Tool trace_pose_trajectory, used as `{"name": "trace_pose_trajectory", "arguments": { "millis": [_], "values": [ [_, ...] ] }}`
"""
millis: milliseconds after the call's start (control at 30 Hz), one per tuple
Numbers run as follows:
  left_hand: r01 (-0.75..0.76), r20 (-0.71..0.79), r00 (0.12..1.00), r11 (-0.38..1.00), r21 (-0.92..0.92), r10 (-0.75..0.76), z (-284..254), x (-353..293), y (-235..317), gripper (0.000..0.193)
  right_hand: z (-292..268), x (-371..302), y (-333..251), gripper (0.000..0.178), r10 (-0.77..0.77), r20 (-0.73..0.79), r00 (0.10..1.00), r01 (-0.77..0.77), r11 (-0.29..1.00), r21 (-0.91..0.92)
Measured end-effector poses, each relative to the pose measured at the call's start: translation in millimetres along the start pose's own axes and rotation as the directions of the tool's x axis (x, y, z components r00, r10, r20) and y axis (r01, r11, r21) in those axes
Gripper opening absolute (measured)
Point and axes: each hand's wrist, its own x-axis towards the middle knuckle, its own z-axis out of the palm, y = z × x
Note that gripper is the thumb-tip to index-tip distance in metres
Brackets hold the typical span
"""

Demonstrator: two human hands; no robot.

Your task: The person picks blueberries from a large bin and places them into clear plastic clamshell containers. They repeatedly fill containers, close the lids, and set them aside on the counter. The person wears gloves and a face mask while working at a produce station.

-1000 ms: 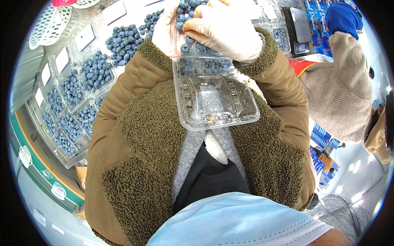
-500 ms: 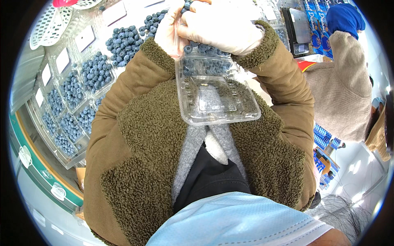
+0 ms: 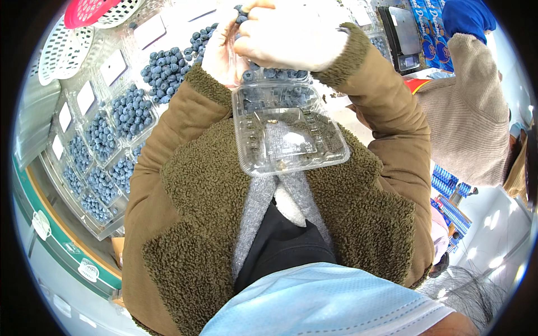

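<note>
A clear plastic clamshell box (image 3: 291, 137) hangs with its lid tilted toward my chest. Several blueberries (image 3: 277, 74) show in its base below my right hand. My left hand (image 3: 219, 60) is wrapped round the base's left side. Reaching across from the right, my right hand (image 3: 291, 36) is bright and washed out, its fingers bent in beside my left fingers. A dark blueberry (image 3: 241, 18) shows between the two hands, at my right fingertips. Loose blueberries (image 3: 166, 70) lie in a heap left of my left wrist.
Filled blueberry boxes (image 3: 131, 112) stand in rows at the left, some with white pads in their lids. White baskets (image 3: 66, 50) and a red basket (image 3: 89, 10) are at the far left. At the right are a black scale (image 3: 402, 39), blue packages (image 3: 428, 33) and a co-worker's beige sleeve (image 3: 471, 73).
Both hands and the clamshell box have shifted slightly left in the picture, the hands also a little upward. More of the red basket shows. My hold looks the same.
</note>
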Motion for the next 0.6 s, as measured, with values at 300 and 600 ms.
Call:
{"name": "trace_pose_trajectory", "arguments": {
  "millis": [300, 600],
  "values": [
    [-0.052, -0.164, 0.983, 0.988, 0.149, 0.077, 15.8, -0.7, -1.2, 0.07, -24.5, -128.2, -22.0, 0.013, 0.448, 0.277, 0.85, -0.527, 0.716, 0.458],
    [0.029, -0.041, 0.999, 0.965, 0.26, -0.019, 9.2, 4.7, 18.5, 0.06, -22.2, -123.2, -74.8, 0.014, 0.722, -0.172, 0.67, -0.565, 0.646, 0.514]
  ]
}}
